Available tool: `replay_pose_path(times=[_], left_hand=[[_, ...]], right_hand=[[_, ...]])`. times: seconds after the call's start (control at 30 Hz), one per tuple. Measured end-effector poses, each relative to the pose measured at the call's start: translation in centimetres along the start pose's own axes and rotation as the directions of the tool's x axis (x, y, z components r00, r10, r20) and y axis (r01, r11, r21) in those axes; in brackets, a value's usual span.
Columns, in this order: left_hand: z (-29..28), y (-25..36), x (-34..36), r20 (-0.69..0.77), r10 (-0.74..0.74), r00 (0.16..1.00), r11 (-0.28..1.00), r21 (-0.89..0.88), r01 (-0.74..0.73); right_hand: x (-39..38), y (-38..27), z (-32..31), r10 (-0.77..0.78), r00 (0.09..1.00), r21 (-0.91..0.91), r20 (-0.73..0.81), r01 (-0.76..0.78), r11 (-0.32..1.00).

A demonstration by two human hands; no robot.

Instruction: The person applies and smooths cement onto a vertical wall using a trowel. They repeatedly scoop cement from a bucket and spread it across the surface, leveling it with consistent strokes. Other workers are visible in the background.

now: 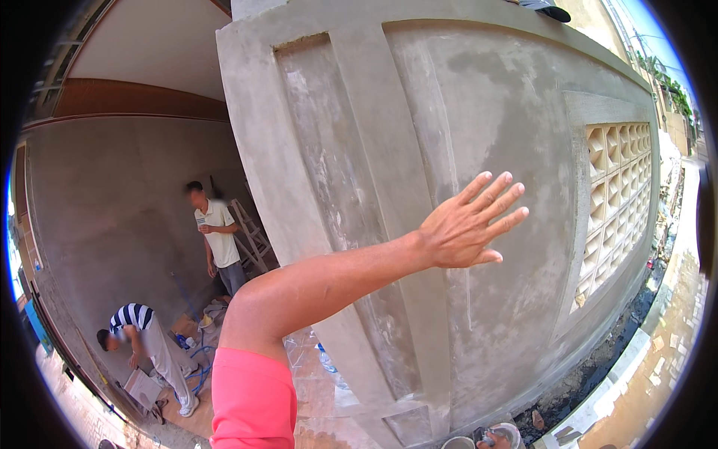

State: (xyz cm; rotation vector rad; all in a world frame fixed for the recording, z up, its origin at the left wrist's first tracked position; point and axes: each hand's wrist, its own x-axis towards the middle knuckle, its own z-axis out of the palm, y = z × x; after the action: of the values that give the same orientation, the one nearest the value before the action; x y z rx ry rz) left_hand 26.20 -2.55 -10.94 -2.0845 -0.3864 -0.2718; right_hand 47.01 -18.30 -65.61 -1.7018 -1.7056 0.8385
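Note:
My left hand (471, 224) is stretched out across the grey plastered wall (508, 142), back of the hand toward me, fingers spread and thumb lowest. It holds nothing; whether the palm touches the plaster I cannot tell. A pink sleeve covers the upper arm. Damp darker patches mark the recessed panel behind the fingers. At the lower edge, among buckets (458, 443), shows a small skin-coloured shape that may be my right hand (492, 440). It is cut off, and its fingers cannot be made out.
A block screen (617, 194) is set into the wall's right part. Rubble and a dark gutter (591, 367) run along its foot. In the room at left, one person (217, 232) stands near a ladder (250, 232); another (146, 340) bends over a box (142, 388). A blue hose lies there.

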Motion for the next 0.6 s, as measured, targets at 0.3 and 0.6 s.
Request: replay_pose_path(times=[0.3, 0.6], left_hand=[[-6.7, -0.2, -4.1, -0.133, -0.138, 0.981, 0.99, -0.022, 0.136], [-8.7, -8.0, -14.2, -0.317, -0.504, 0.803, 0.785, 0.219, 0.579]], right_hand=[[-5.8, 1.1, -0.3, 0.073, 0.992, -0.018, -0.101, -0.075, 0.997], [-10.8, -0.8, 2.5, 0.001, 0.99, -0.03, -0.141, -0.005, 1.0]])
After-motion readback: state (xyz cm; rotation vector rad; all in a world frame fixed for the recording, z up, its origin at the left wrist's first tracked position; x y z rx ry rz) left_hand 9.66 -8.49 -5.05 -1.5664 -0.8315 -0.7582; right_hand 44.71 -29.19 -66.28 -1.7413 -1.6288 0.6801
